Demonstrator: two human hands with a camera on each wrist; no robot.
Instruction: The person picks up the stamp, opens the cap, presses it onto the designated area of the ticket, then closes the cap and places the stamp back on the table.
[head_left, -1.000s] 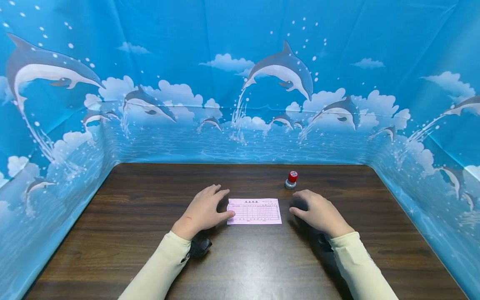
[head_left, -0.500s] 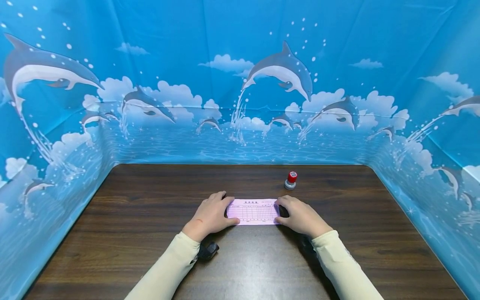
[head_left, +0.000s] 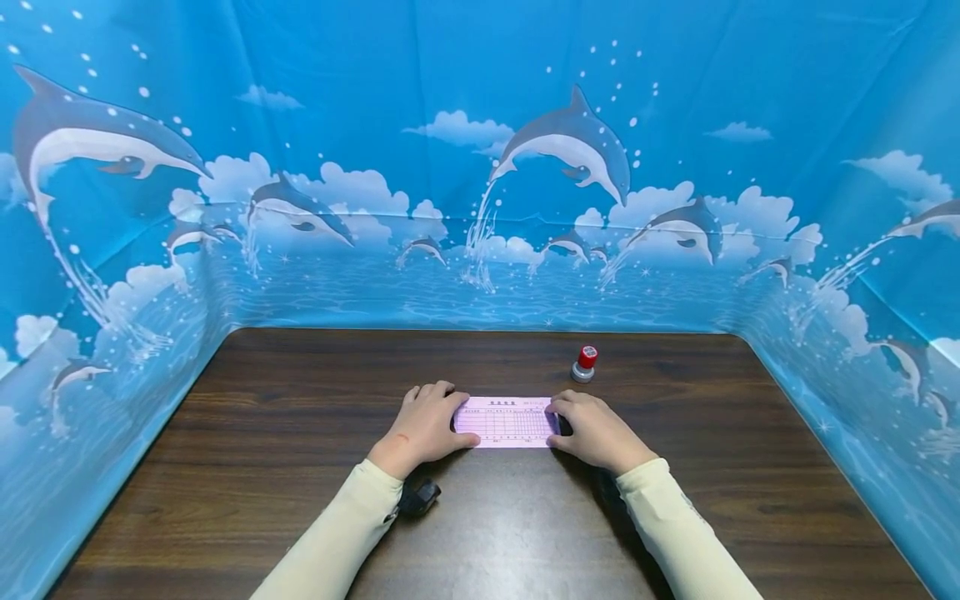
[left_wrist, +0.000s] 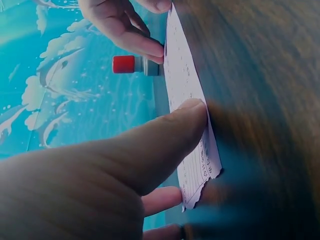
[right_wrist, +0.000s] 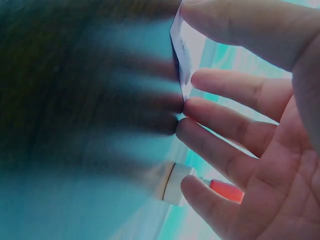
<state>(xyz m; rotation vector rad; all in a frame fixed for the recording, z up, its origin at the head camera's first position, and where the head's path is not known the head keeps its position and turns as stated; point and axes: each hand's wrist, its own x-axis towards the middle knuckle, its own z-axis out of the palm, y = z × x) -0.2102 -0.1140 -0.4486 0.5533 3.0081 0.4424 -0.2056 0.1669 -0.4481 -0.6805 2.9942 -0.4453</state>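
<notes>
A pink printed slip of paper (head_left: 506, 423), ruled with a table of boxes, lies on the brown table between the two hands. My left hand (head_left: 423, 425) touches its left end, with the thumb (left_wrist: 192, 117) resting on the printed side and the fingers at the far corner. That end has a ragged, torn edge in the left wrist view. At the other end my right hand (head_left: 600, 429) spreads its thumb and fairly straight fingers (right_wrist: 215, 85) across the corners. The right wrist view shows the slip's edge slightly raised off the table there.
A small stamp (head_left: 585, 364) with a red top and a grey base stands upright beyond the right hand. The dark wood-grain table (head_left: 300, 375) ends at a blue dolphin-print curtain (head_left: 375, 275) behind and on both sides.
My right hand has come left from beside the slip onto its right end. The left hand has shifted a little right along the slip. Over the last half second both hands stay nearly still.
</notes>
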